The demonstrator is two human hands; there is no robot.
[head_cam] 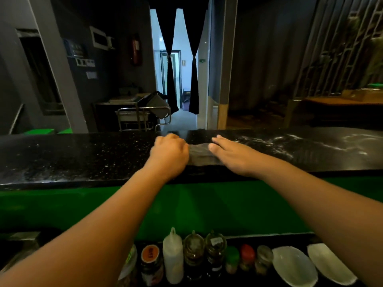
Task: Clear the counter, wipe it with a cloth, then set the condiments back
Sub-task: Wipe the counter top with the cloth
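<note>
A grey folded cloth (200, 155) lies on the black speckled counter (83, 158), at its middle. My left hand (169, 152) is curled over the cloth's left edge, gripping it. My right hand (230, 154) lies flat on the cloth's right side, fingers stretched out. Wet streaks (310, 143) shine on the counter to the right. Down on the lower shelf in front of me stand the condiments: a white squeeze bottle (173, 257), two dark jars (204, 251), an orange-lidded jar (151, 264), and small bottles with a green cap (232, 258) and a red cap (247, 256).
Two white oval dishes (310, 266) sit on the lower shelf at the right. A green panel (207, 206) runs below the counter. Behind the counter are a metal trolley (143, 117), a curtained doorway (180, 65) and a wooden table (342, 102) at the far right.
</note>
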